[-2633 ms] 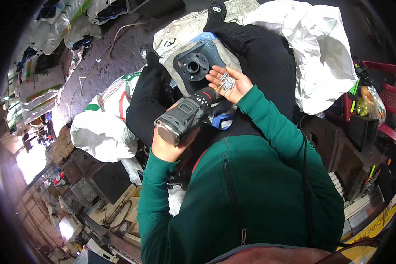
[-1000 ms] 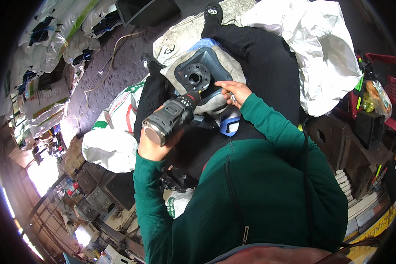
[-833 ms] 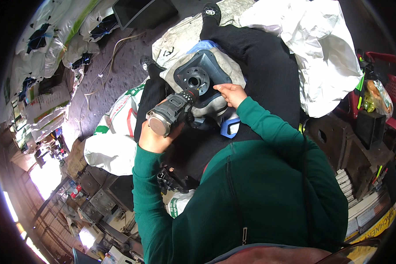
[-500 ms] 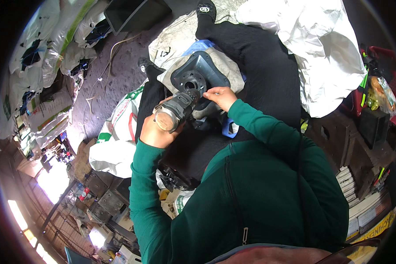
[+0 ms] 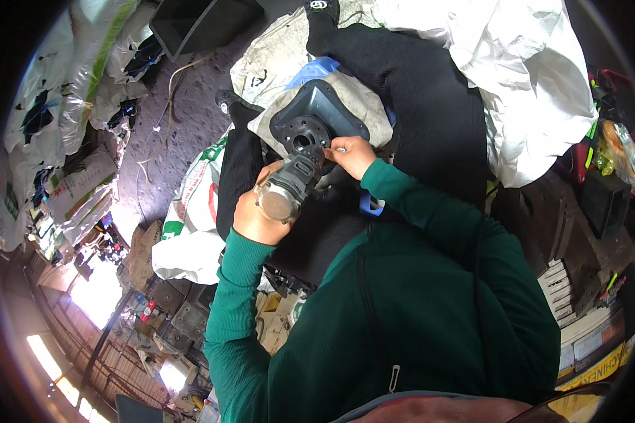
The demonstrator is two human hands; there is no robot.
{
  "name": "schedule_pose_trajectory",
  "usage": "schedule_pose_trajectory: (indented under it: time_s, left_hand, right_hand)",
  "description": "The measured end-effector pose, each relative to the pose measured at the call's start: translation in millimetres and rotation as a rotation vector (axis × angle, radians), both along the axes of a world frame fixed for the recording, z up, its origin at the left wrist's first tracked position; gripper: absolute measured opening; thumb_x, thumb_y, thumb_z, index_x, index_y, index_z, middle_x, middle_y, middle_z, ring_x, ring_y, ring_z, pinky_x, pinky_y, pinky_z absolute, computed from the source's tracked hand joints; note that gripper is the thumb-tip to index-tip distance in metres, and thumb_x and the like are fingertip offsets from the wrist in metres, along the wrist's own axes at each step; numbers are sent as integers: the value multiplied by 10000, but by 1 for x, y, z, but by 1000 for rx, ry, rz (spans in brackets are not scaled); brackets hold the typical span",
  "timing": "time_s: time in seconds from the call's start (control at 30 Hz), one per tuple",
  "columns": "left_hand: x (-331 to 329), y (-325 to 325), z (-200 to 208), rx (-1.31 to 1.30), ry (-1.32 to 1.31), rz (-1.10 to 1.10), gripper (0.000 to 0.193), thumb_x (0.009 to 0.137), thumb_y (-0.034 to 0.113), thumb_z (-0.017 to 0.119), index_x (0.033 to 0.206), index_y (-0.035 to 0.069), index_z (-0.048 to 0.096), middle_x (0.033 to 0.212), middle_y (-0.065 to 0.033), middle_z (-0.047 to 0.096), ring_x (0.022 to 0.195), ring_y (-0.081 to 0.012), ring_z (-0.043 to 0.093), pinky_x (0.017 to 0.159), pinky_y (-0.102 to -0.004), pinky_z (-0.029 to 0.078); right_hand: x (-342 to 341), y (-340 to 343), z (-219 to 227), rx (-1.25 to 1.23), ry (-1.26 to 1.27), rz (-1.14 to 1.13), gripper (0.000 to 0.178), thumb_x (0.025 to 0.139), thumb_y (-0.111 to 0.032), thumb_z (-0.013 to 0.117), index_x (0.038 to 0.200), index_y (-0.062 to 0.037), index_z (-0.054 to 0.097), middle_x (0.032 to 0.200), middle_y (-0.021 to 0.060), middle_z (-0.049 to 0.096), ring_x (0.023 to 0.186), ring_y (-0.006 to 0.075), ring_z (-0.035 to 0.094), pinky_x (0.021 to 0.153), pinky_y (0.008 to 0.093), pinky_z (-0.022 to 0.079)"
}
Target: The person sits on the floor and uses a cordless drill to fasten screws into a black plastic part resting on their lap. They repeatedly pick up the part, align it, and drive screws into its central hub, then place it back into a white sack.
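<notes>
A dark grey plastic part [image 5: 335, 113] with a square flange and a round holed collar [image 5: 300, 131] rests on a pale cloth bundle [image 5: 375, 121] between my legs. My left hand [image 5: 252, 217] is wrapped round a grey power drill [image 5: 293, 185], its nose pointing at the collar's near right edge. Beside the nose, my right hand [image 5: 354, 158] is closed in a pinch at the collar. What its fingertips hold is too small to name, and the drill's tip is partly hidden.
White printed sacks [image 5: 190, 204] lie at my left leg, and a large white sheet [image 5: 525, 84] spreads at the right. A black bin [image 5: 201, 25] stands at the far left on the floor. Brown metal blocks [image 5: 543, 218] sit at the right. Stuffed plastic bags [image 5: 77, 92] line the left.
The drill has tilted slightly, and its body has shifted a little to the right with my left hand. My right fingers stay pinched beside its nose. The whole view has shifted slightly.
</notes>
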State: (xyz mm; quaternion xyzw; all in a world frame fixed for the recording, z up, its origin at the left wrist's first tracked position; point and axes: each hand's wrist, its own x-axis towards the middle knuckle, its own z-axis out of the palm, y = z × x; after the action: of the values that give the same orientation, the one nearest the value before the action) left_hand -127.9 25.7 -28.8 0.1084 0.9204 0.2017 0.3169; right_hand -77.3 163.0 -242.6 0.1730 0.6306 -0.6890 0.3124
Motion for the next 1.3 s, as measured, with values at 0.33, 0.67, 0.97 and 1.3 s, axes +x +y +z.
schedule_pose_trajectory:
  time_s: [0.33, 0.67, 0.97, 1.3]
  left_hand:
    - [23, -10, -7, 72, 134, 30, 490, 679, 118, 740, 1129, 34, 564, 976, -145, 655, 896, -283, 652, 776, -334, 509]
    - [100, -10, 30, 280, 218, 48, 476, 692, 72, 717, 1140, 11, 567, 1096, -136, 619, 1006, -278, 606, 895, -344, 463]
    - [146, -3, 27, 323, 248, 142, 424, 683, 81, 746, 1080, 34, 605, 1000, -106, 638, 900, -253, 627, 767, -367, 495]
    - [151, -17, 32, 329, 214, 169, 529, 692, 105, 739, 1163, -9, 528, 1059, -147, 617, 952, -278, 618, 846, -352, 480]
  right_hand:
    - [-5, 4, -9, 87, 128, 82, 357, 789, -405, 687, 798, -49, 657, 625, 100, 571, 628, 204, 544, 646, 350, 434]
    - [11, 43, 21, -942, -498, -490, 314, 963, -205, 456, 1183, 8, 527, 715, -29, 509, 640, 73, 510, 718, 288, 530]
    - [26, 49, 44, -1171, -477, -499, 357, 979, -195, 417, 1257, 29, 423, 744, -1, 539, 643, 103, 543, 859, 346, 518]
    - [33, 43, 56, -1210, -363, -515, 332, 979, -210, 416, 1205, 23, 488, 808, 39, 592, 736, 139, 595, 871, 384, 519]
